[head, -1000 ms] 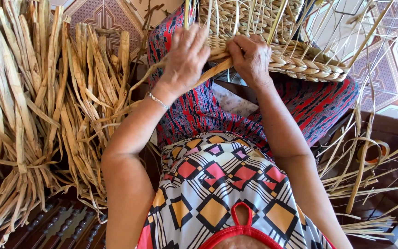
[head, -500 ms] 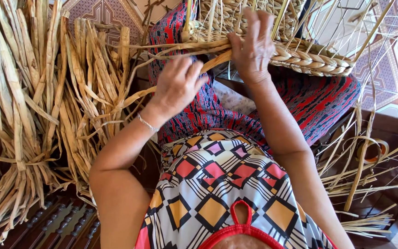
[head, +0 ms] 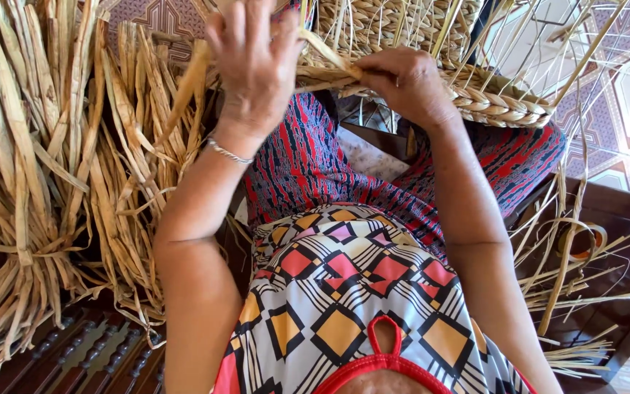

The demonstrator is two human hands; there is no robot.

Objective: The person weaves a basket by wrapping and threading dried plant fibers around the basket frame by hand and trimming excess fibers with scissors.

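Since a moment ago my left hand (head: pixel 253 69) has swung back up, fingers closed round a flat reed strand (head: pixel 184 87). Right hand (head: pixel 402 84) pinches the braid at the basket (head: pixel 497 102) rim on my lap. Mid-weave, I reckon; next wants a firm tuck under.

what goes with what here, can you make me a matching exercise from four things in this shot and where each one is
Things:
1. woven basket
2. dried leaf bundles
3. bracelet
4. coiled strip

Places:
A. on the left wrist
B. on the dark surface at the right
C. on the lap, under both hands
D. piled at the left

Pairs: 1-C, 2-D, 3-A, 4-B
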